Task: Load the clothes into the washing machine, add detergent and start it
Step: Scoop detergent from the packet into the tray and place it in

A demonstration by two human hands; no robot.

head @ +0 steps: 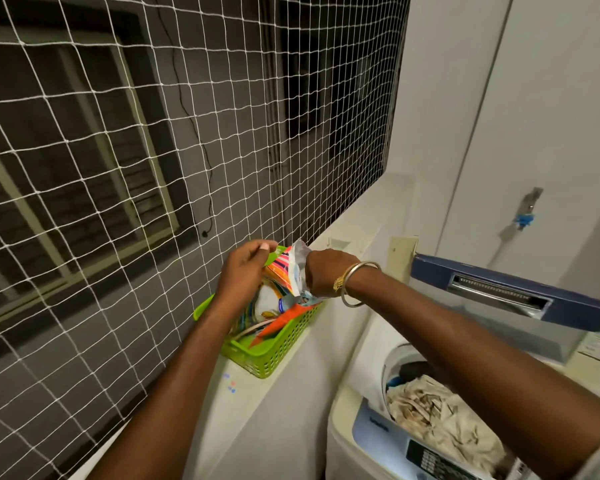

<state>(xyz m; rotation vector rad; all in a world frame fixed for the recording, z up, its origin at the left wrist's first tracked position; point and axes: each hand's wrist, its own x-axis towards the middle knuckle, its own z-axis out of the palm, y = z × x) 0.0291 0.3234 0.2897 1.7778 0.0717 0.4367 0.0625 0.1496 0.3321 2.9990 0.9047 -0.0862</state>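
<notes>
Your basket (278, 348) sits on the ledge (347, 220), with the detergent packet (284, 271) standing in it. Your left hand (243, 271) is at the packet's left top, your right hand (326, 271) at its right. The net (118, 168) hangs left of the basket. The washing machine (371, 420) stands right of it, lower, with clothes (440, 417) inside.

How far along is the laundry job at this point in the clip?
Loading looks done: clothes fill the washing machine drum, lid raised. In hand: left hand and right hand both grip a detergent packet over the green basket on the ledge, apparently opening it. Left: add detergent, close the lid, start the machine.
</notes>
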